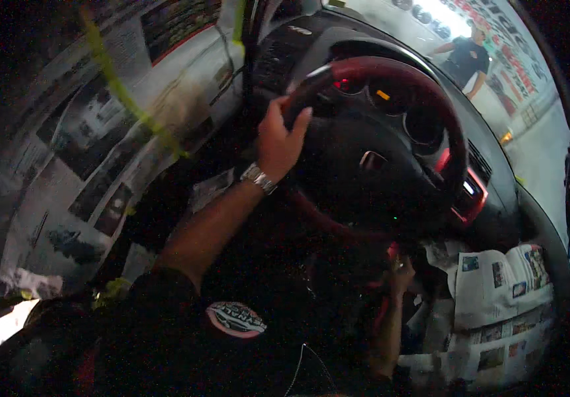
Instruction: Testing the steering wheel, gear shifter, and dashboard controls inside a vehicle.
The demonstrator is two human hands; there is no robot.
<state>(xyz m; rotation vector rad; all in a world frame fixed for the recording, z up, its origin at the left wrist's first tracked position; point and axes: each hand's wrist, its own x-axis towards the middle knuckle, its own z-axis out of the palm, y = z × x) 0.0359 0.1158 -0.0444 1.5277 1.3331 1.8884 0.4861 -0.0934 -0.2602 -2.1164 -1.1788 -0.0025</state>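
My left hand (280, 140), with a metal watch at the wrist, grips the upper-left rim of the dark steering wheel (419, 75). Red and amber lights show on the instrument cluster (384, 96) behind it. Low on the right, my right hand (399, 268) is closed near a small red-lit part below the wheel; what it holds is too dark to make out.
Printed newspaper sheets (86, 132) with yellow tape (116, 83) cover the left side of the car. More newspaper (500, 311) lies at the lower right. The dashboard (490, 198) curves right. Beyond the windshield stands a person (464, 63) in dark clothes.
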